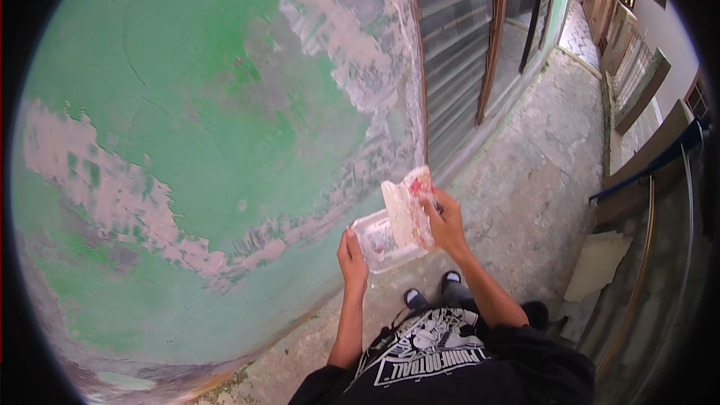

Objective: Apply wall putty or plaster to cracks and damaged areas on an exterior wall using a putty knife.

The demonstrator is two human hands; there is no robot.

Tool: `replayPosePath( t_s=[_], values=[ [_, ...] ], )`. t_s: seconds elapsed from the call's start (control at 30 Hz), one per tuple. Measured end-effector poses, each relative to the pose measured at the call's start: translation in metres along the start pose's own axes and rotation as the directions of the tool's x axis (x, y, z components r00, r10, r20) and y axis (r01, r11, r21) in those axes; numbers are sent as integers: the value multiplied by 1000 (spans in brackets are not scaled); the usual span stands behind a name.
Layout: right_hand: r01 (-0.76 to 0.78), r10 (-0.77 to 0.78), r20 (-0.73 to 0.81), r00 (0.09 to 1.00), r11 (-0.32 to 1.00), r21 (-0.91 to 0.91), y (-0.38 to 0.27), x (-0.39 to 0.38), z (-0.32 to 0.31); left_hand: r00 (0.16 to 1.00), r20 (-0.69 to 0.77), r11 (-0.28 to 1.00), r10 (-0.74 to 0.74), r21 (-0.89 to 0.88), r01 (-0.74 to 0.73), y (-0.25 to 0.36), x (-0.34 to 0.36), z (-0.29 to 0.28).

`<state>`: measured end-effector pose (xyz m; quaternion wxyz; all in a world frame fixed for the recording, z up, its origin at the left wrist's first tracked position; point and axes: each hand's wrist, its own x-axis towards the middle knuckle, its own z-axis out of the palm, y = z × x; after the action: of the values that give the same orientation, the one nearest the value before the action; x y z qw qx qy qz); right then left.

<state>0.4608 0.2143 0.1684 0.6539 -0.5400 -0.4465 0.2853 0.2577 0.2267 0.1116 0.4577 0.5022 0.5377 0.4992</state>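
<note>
My left hand [352,261] is closed on the left rim of a shallow clear plastic tray [373,256], which has pale smears inside. In my right hand [448,223] is a flat putty scraper [400,214], coated in whitish putty with some red marks near the fingers. Its blade is over the right part of the tray; whether they touch I cannot tell. To the left stands a green wall [187,131] with broad bands of pinkish-white putty [124,187] spread across it.
A louvred window [457,45] with brown frames follows the wall. A rough concrete path [525,172] runs to the far right. Corrugated sheets [660,255], a pale board piece [598,264] and a blue bar [652,161] line the right side. My sandalled feet [414,298] are below the tray.
</note>
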Motion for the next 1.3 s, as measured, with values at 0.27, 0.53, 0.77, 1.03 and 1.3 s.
replayPosePath(
  t_s=[0.27,0.53,0.77,1.03,1.3],
  values=[
    [163,-116,160,980,933,-322,-12,31,-43,981,164,966,-107,-218,141,21,6,28],
    [308,-156,408,900,890,-338,-24,61,-84,969,235,978,-82,-168,123,25,4,56],
    [441,-74,696,714,819,-366,-20,80,-100,924,346,909,-161,-314,276,22,12,81],
    [504,-32,740,672,752,-425,0,80,-103,920,355,932,-166,-247,264,25,12,111],
    [524,49,750,659,686,-505,-6,93,-102,901,371,882,-225,-315,350,33,14,126]
  ],
)
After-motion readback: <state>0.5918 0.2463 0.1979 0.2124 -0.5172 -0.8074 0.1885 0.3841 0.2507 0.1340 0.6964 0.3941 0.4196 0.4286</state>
